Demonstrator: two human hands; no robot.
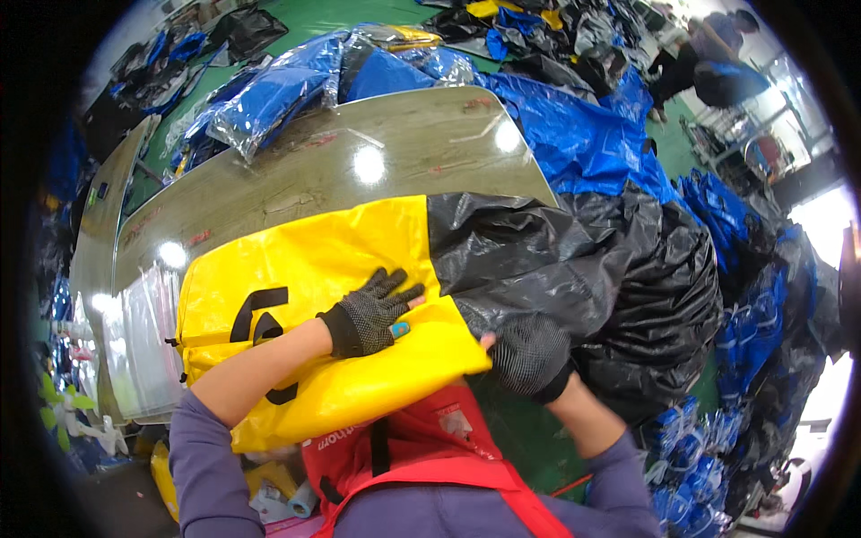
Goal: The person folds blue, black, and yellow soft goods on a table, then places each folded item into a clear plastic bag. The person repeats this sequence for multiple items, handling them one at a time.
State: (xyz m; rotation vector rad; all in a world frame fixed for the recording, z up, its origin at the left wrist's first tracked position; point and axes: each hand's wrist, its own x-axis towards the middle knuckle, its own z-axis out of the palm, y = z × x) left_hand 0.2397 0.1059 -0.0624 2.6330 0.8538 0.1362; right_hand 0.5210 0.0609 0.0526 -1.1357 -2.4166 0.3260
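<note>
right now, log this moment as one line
left hand: gloved, spread on yellow fabric | right hand: gloved, at yellow edge, grip unclear | black fabric: wrinkled, right of yellow | table: partly covered

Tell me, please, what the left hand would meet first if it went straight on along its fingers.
Probably the crumpled black fabric, just past the edge of the yellow fabric over which the left hand is spread; whether it would touch or pass above is hard to judge.

Blue wrapped packages (269, 100) at far edge of table (296, 190); clear plastic (148, 345) at left.
</note>
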